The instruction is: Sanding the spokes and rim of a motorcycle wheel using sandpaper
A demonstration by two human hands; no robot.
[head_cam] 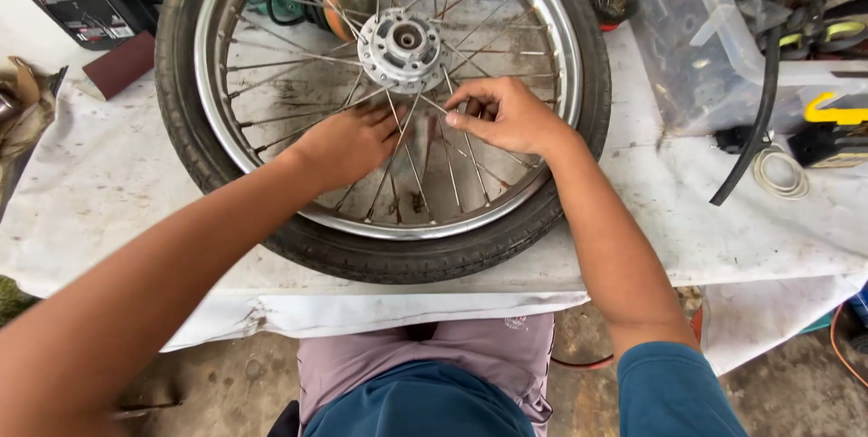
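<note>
Spoked wheel (271, 175) flat on stained white cloth (108, 184) over table; concrete floor (796, 392) below. Left hand (348, 143), right hand (506, 116) both pinching spokes (452, 170).

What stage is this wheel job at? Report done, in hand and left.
Done: the wheel lies flat on the cloth-covered table, tyre on, spokes laced from hub to rim. In hand: both hands work the near spokes, the left hand resting on them, the right hand pinching one. Left: cannot tell how many spokes remain untouched.
</note>
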